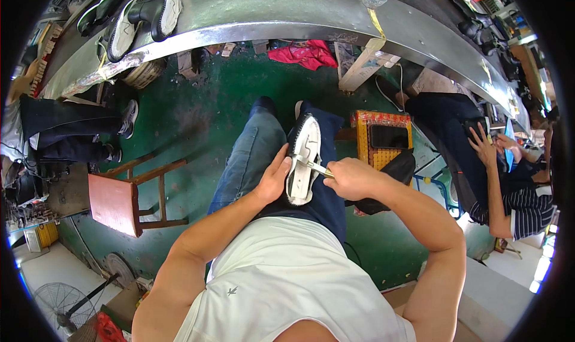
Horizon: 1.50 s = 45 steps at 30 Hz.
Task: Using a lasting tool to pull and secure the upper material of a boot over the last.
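Note:
Across my lap lies an upturned shoe, its pale underside facing up and a dark edge showing around it. My left hand grips the shoe's left side, with the thumb near its middle. In my right hand is a slim metal hand tool, fingers closed around its handle. The tool's head rests at the middle of the underside, close to my left thumb. Whether it is a pair of pincers or a small hammer is too small to tell.
A long metal bench curves across the far side, with several upturned shoes at its left. A wooden stool stands left. On my right, a patterned box carries a black phone. Another person sits at the right.

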Each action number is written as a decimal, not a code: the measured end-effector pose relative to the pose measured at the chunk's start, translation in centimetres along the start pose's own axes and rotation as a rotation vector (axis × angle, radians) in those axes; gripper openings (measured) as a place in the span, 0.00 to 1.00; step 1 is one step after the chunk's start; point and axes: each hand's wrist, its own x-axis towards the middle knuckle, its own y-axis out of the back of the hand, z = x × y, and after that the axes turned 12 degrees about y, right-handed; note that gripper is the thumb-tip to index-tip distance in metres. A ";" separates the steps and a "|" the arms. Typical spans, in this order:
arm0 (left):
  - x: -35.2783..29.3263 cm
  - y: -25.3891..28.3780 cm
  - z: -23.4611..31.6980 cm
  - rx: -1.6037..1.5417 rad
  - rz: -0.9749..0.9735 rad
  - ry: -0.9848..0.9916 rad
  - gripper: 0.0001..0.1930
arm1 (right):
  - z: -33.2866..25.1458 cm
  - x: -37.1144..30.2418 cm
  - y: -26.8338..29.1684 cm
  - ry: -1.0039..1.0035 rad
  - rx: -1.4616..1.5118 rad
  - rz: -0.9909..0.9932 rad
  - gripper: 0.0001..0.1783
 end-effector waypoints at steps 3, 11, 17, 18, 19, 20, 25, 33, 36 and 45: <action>-0.2 -0.4 2.8 -0.160 -0.107 0.141 0.40 | 1.6 0.7 -4.5 0.033 0.234 0.299 0.15; 1.4 -1.8 3.9 0.016 0.018 0.099 0.41 | 1.2 0.1 -5.5 -0.152 0.726 0.268 0.13; 2.1 -2.5 2.7 0.371 0.211 0.020 0.37 | 3.7 1.0 -3.3 -0.045 0.505 0.435 0.10; 1.7 -2.7 3.1 0.432 0.210 0.013 0.36 | 3.9 1.1 -2.9 -0.134 0.927 0.272 0.11; 1.6 -3.0 3.9 0.494 0.206 0.002 0.36 | 5.0 1.9 -5.6 -0.107 1.061 0.350 0.12; 1.7 -2.8 4.0 0.494 0.210 -0.001 0.36 | 5.2 2.9 -7.9 -0.132 1.140 0.420 0.13; 0.9 -3.4 6.8 0.962 0.194 -0.125 0.32 | 6.3 2.3 -8.6 0.008 1.445 0.350 0.13; 1.2 -4.5 7.2 1.077 0.116 -0.094 0.28 | 6.5 1.8 -3.6 0.051 0.809 0.626 0.27; 1.1 -4.3 6.7 1.199 0.103 -0.135 0.31 | 8.2 3.2 -2.1 -0.091 0.836 0.392 0.29; 0.2 -3.7 6.2 0.968 0.277 0.087 0.45 | 4.8 2.6 -3.2 0.119 0.743 0.627 0.24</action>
